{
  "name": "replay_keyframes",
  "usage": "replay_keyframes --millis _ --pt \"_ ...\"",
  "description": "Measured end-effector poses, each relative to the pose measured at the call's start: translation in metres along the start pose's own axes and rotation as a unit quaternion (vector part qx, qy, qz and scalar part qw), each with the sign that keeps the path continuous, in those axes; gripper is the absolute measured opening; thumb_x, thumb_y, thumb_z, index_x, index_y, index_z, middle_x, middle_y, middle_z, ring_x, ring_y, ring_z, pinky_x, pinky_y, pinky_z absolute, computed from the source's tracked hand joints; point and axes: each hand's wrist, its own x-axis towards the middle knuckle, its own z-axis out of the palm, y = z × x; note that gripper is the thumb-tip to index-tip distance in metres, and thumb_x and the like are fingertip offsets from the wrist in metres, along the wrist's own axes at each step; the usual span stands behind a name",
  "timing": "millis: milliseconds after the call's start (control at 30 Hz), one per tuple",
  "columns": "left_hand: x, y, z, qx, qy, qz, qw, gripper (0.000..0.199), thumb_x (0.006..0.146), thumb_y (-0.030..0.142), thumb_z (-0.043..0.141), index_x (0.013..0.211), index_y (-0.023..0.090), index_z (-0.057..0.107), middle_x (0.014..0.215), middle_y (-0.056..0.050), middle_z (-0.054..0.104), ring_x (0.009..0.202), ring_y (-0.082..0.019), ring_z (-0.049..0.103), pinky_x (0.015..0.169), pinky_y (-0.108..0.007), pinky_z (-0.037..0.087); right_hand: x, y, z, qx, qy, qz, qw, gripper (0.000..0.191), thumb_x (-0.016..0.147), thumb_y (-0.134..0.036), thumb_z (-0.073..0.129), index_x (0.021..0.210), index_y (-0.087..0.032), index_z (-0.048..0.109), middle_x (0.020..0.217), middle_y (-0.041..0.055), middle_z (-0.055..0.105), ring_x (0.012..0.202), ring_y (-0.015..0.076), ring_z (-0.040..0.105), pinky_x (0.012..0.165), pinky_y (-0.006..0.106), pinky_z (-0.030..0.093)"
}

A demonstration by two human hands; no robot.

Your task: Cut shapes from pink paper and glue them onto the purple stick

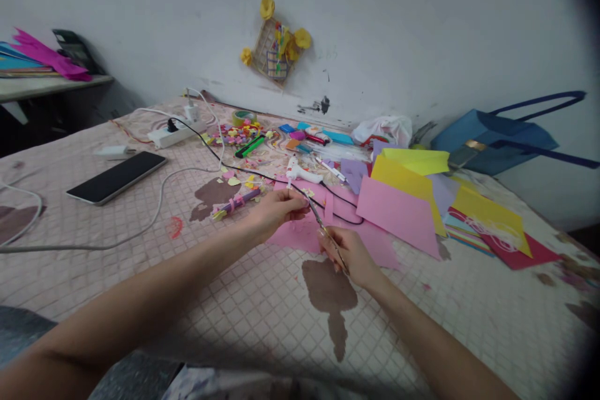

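Note:
My left hand (284, 206) is closed in a pinch, with a small pink paper piece (305, 204) at its fingertips, mostly hidden. In my right hand (349, 250) is a slim pair of metal scissors (317, 217), their tips reaching up to the left fingertips. Both hands hover over pink paper sheets (300, 239) on the table. Just beyond them lies a white glue gun (302, 171) with a black cord. Left of my left hand rests a purple paper stick (239, 202) with pink and yellow bits.
On the left lie a dark-screened phone or tablet (119, 176) and a white power strip (175, 133) with trailing cables. Coloured paper sheets (398, 215) spread to the right, before a blue bag (497, 140). Small paper cutouts (239, 133), a green cutter (250, 147) and tape (244, 117) sit farther back.

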Motion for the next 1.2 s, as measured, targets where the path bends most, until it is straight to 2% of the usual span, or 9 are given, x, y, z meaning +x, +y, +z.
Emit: replay_keyframes --millis 733,1200 --pt "0.0003 -0.0025 -0.0002 -0.005 -0.003 0.009 1.000 0.012 0.069 0.016 0.070 0.067 0.012 0.059 0.070 -0.003 0.063 0.065 -0.009 0.059 0.067 -0.024 0.046 -0.0001 -0.0019 0.0003 -0.027 0.012 -0.014 0.999 0.040 0.085 -0.049 0.042 0.060 -0.018 0.048 0.044 -0.0054 0.040 0.039 0.0094 0.038 0.040 0.022 0.027" --pt "-0.0005 -0.0012 0.0009 -0.009 0.003 0.004 1.000 0.012 0.069 0.016 0.070 0.066 0.012 0.058 0.069 -0.002 0.062 0.063 -0.009 0.058 0.066 -0.024 0.046 -0.0008 -0.0011 0.0019 -0.004 0.014 -0.006 1.000 0.038 0.085 -0.047 0.044 0.059 -0.018 0.047 0.043 -0.0060 0.039 0.037 0.0085 0.038 0.039 0.021 0.027"
